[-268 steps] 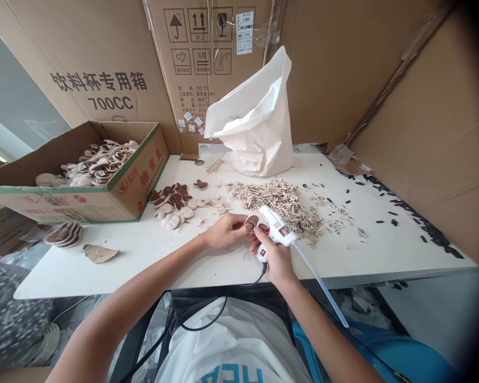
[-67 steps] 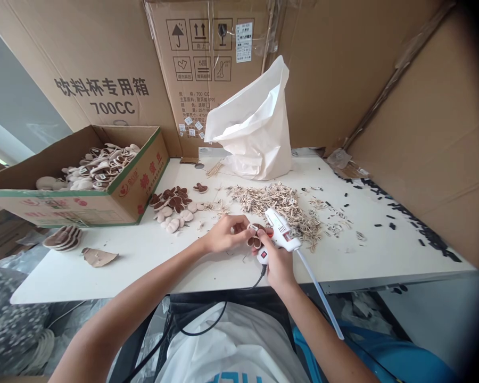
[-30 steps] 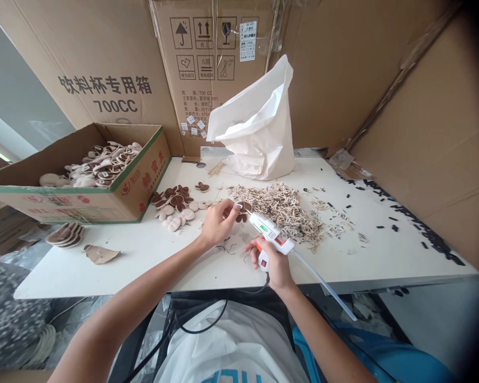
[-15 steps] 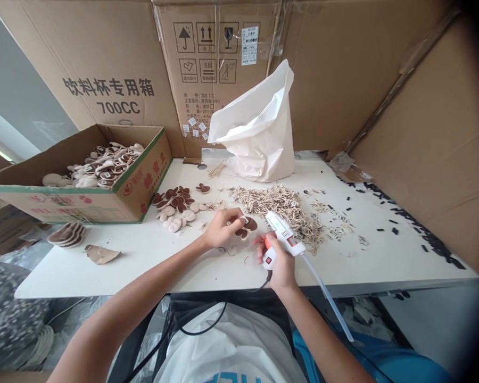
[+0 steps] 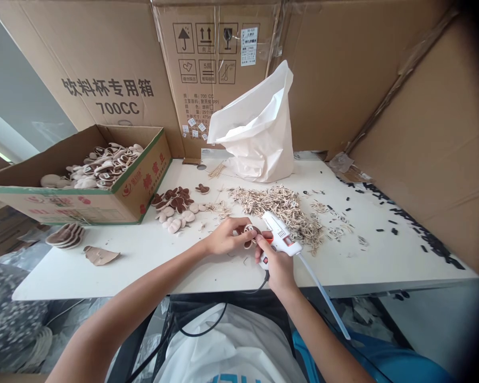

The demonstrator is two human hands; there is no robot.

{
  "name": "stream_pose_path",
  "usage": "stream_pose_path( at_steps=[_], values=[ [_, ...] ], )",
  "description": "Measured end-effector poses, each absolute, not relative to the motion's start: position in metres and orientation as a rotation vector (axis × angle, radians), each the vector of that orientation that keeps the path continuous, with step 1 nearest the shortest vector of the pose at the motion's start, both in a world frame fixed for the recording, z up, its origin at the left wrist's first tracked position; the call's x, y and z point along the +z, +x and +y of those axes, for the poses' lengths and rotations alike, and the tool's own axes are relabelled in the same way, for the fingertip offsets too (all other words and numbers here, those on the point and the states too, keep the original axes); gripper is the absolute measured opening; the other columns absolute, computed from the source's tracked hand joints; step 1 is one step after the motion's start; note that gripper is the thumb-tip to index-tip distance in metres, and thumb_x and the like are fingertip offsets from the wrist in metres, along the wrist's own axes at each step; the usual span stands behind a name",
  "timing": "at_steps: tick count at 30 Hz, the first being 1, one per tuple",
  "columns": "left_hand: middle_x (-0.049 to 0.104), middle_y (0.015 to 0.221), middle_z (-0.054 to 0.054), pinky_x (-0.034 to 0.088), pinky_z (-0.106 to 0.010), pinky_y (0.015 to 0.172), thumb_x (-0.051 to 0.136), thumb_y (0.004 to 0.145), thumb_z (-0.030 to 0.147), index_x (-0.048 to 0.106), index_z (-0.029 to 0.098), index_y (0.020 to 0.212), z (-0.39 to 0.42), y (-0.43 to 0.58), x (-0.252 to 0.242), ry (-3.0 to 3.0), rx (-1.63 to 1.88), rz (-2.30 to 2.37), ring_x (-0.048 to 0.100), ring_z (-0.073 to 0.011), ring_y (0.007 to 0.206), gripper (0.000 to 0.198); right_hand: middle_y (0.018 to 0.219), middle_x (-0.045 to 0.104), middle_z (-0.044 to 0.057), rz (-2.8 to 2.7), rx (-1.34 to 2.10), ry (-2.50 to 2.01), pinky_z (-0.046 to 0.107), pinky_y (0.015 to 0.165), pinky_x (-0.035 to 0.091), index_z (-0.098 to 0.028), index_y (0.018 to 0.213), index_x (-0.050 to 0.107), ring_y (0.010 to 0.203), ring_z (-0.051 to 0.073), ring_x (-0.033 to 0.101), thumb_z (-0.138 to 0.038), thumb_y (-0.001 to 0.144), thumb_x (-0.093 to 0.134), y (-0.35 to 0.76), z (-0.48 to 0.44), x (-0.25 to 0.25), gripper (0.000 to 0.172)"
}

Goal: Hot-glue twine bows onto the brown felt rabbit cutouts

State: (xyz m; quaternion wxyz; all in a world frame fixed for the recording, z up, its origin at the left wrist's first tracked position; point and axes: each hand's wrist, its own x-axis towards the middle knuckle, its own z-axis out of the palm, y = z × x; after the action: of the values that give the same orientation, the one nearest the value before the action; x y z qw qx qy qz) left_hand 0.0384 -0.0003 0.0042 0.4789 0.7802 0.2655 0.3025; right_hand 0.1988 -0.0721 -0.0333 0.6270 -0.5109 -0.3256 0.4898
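Note:
My left hand (image 5: pixel 227 238) pinches a small brown-and-cream mushroom-shaped piece (image 5: pixel 249 235) between thumb and fingers. My right hand (image 5: pixel 277 264) grips a white hot glue gun (image 5: pixel 281 233) by its handle, with a long clear glue stick (image 5: pixel 323 297) running out of the back. The gun's front end is beside the piece, and my right fingers are close against it. Whether the nozzle touches the piece is hidden. A loose heap of similar brown and cream pieces (image 5: pixel 173 207) lies left of my hands.
A heap of pale wooden slivers (image 5: pixel 277 206) lies beyond the gun. Black bits (image 5: pixel 423 239) line the table's right side. A cardboard box of pieces (image 5: pixel 143 183) and a white sack (image 5: pixel 259 141) stand at the back. A black cord (image 5: pixel 199 332) hangs below the table edge.
My hands have come back together. The glue gun has moved left and the piece has moved down, so the two now sit side by side.

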Motion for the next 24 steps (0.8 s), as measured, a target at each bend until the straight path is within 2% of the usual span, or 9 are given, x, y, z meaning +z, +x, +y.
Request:
stream_pose_path(
  at_steps=[8, 18, 24],
  values=[
    [0.065, 0.069, -0.003, 0.046, -0.027, 0.064, 0.061, 0.098, 0.051, 0.055, 0.017, 0.084, 0.001, 0.0403, -0.0036, 1.604, 0.659, 0.515, 0.065, -0.0161, 0.068, 0.038, 0.05, 0.061, -0.004, -0.743, 1.114, -1.188, 0.023, 0.042, 0.039, -0.019, 0.087, 0.068, 0.042, 0.012, 0.052, -0.05, 0.072, 0.089, 0.1986, -0.0725, -0.0345, 0.04],
    [0.063, 0.072, -0.003, 0.045, -0.027, 0.066, 0.061, 0.098, 0.056, 0.059, 0.015, 0.085, 0.0, 0.0406, -0.0019, 1.613, 0.697, 0.573, 0.059, -0.0134, 0.068, 0.043, 0.048, 0.06, -0.004, -0.723, 1.113, -1.173, 0.024, 0.04, 0.038, -0.02, 0.085, 0.067, 0.04, 0.013, 0.051, -0.052, 0.071, 0.09, 0.1995, -0.069, -0.0393, 0.042],
    [0.061, 0.069, -0.002, 0.041, -0.025, 0.06, 0.062, 0.097, 0.056, 0.057, 0.016, 0.084, 0.0014, 0.0401, -0.0018, 1.589, 0.675, 0.557, 0.055, -0.0119, 0.064, 0.043, 0.049, 0.061, -0.004, -0.723, 1.123, -1.164, 0.023, 0.04, 0.038, -0.02, 0.085, 0.066, 0.039, 0.013, 0.052, -0.05, 0.07, 0.091, 0.2006, -0.0684, -0.0424, 0.042]
  ],
)
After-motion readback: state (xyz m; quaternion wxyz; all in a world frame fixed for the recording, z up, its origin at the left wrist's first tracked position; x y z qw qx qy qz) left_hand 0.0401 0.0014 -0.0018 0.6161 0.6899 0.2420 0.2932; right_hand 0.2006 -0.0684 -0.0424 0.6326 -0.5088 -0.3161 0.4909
